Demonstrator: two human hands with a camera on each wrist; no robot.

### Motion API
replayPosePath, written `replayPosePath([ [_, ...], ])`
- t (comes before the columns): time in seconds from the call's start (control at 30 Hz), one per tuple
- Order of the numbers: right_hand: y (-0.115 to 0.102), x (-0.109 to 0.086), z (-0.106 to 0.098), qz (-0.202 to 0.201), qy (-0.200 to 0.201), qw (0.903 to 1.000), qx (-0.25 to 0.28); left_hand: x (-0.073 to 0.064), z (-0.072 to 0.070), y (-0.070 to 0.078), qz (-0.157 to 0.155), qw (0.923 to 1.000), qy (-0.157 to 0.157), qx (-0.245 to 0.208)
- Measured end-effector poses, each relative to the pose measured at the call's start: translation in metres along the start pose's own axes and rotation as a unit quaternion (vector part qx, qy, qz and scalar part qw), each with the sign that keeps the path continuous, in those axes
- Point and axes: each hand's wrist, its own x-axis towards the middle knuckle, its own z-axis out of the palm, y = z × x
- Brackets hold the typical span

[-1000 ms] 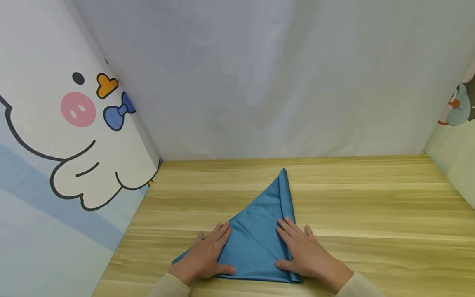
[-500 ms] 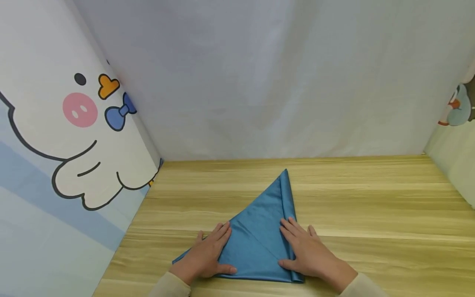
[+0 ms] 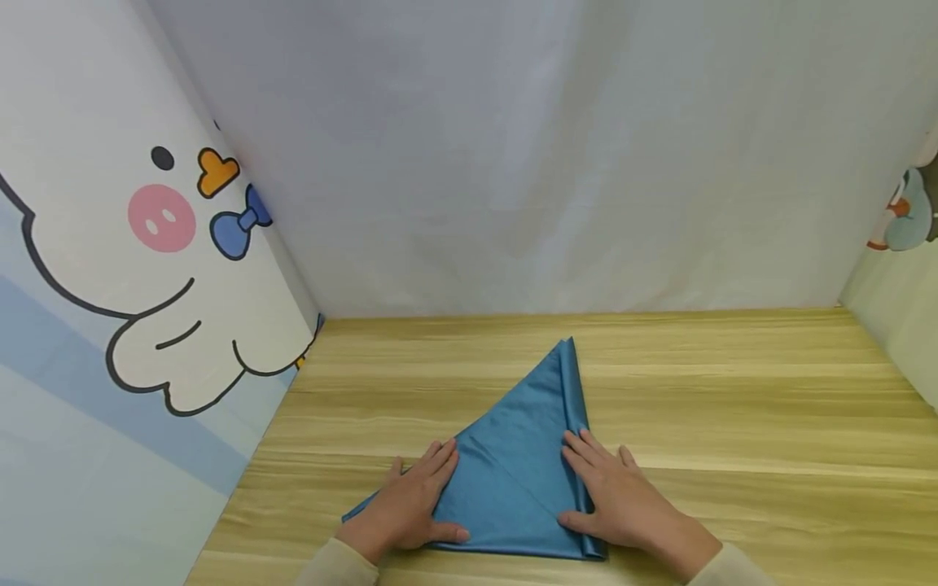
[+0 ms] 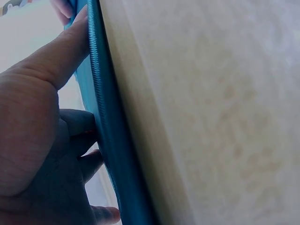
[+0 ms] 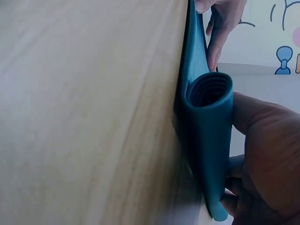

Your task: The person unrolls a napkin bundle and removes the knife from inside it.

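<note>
A blue satiny cloth [image 3: 506,480] lies on the table as a triangle, its point toward the back wall. Along its right side runs a rolled edge [image 3: 574,387]; the coiled layers of this roll [image 5: 211,91] show end-on in the right wrist view. My left hand [image 3: 410,500] rests palm down on the cloth's left part, fingers straight, thumb near the front edge. On the roll lies my right hand [image 3: 611,492], fingers extended over it and thumb on the flat cloth beside it. A faint diagonal crease crosses the cloth between the hands.
The wood-grain table [image 3: 733,407] extends to both sides and behind the cloth. A pale back wall [image 3: 513,163] borders it, with a cartoon-printed panel [image 3: 95,268] at left and another printed panel [image 3: 901,301] at right.
My right hand has shifted slightly to the right, and the rolled edge with the cloth's tip has moved the same way. My left hand has stayed nearly in place.
</note>
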Motion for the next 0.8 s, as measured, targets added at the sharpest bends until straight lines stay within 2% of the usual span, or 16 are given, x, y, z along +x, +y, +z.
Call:
replayPosePath([
  [0.4, 0.005, -0.006, -0.003, 0.011, -0.002, 0.9999, 0.012, 0.001, 0.002, 0.000, -0.004, 1.0000, 0.000, 0.002],
  [0.8, 0.014, -0.012, -0.009, -0.010, 0.009, 0.9984, 0.055, 0.000, -0.003, 0.002, -0.014, 0.9997, -0.011, -0.016],
])
